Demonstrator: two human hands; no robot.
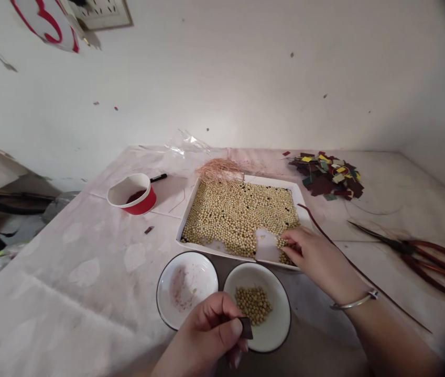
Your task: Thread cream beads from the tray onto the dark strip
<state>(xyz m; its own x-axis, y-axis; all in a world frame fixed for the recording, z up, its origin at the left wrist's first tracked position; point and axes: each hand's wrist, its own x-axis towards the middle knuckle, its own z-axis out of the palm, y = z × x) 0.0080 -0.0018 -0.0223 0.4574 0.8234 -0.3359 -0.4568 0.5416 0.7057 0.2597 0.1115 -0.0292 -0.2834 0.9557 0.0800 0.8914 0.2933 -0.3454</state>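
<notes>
My left hand [216, 331] is closed, pinching a small dark square piece [247, 328] between thumb and fingers above the front bowls. My right hand [304, 248], with a metal bangle [354, 302] on the wrist, reaches into the front right corner of a shallow white tray [303, 195]. Its fingertips are pinched together among small round cream beads [241, 209]; what they grip, if anything, is hidden. Close under my left hand stands a white bowl [281, 327] with several greenish-brown beads [254, 305] in it. Beside it is another white bowl [202, 269] with reddish residue.
A red-and-white tub [143, 203] and a black marker [158, 178] are at left. Copper-coloured wire [218, 170] lies over the tray's back edge. At right are a pile of coloured scraps [328, 175], large scissors [406, 246] and a dark red cord [348, 259].
</notes>
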